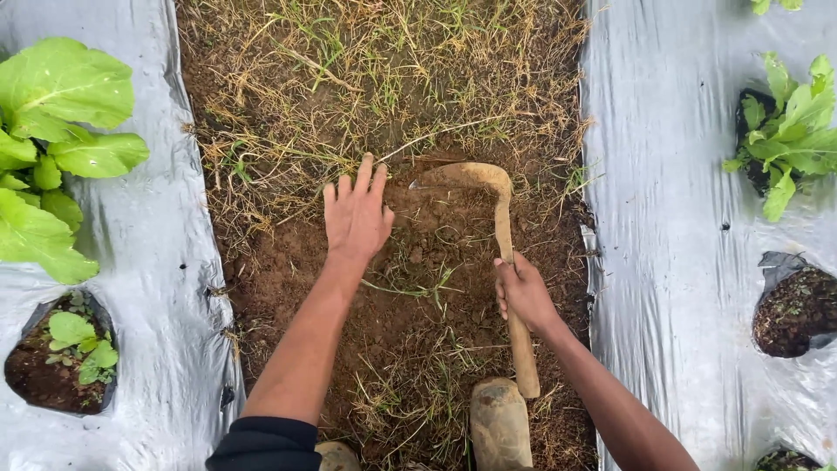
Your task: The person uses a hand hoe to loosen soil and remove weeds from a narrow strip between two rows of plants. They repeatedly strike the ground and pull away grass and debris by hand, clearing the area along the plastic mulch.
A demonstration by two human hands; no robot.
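Risk: my right hand grips sickle mid-handle, and its blade tip points at my open, flat left hand just beside it; a slip cuts fingers.

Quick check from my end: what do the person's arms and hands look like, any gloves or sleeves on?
No gloves: both the left hand and the right hand are bare. The forearms are bare too. A dark, black-looking sleeve shows on the left arm at the frame's bottom edge. No watch, rings or bands are visible.
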